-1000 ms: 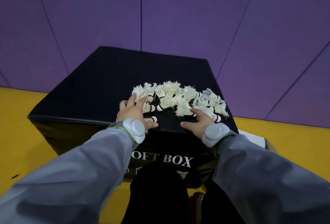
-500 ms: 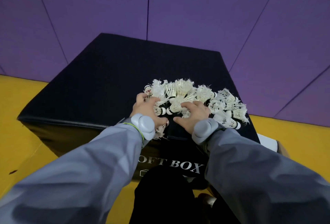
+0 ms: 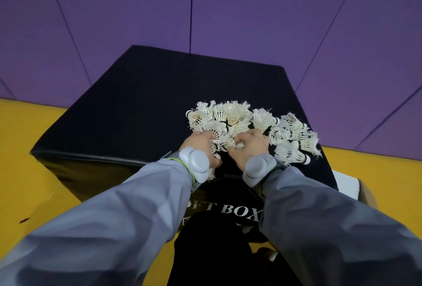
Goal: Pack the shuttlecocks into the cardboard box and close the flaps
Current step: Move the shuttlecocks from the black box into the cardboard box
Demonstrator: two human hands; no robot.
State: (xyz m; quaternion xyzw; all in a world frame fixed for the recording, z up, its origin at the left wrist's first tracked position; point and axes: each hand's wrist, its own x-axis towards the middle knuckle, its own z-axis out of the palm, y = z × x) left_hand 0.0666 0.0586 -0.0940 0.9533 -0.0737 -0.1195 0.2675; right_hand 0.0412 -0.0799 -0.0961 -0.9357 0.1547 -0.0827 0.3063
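Note:
Several white feather shuttlecocks (image 3: 230,118) lie bunched on the near right part of a black soft box (image 3: 137,112). My left hand (image 3: 201,146) is closed around shuttlecocks at the pile's near left side. My right hand (image 3: 251,146) is closed on shuttlecocks beside it, the two hands almost touching. More shuttlecocks (image 3: 296,142) lie loose to the right of my right hand. A corner of the cardboard box (image 3: 365,194) with a white flap (image 3: 344,185) shows low at the right, behind the black box.
The black box stands on a yellow floor (image 3: 22,148) against a purple padded wall (image 3: 228,11). Each wrist carries a grey device. My dark trouser legs (image 3: 210,251) fill the bottom centre.
My hands have moved from the sides of the pile toward each other and curled shut on shuttlecocks, gathering the pile tighter. The view has shifted so the pile sits further right.

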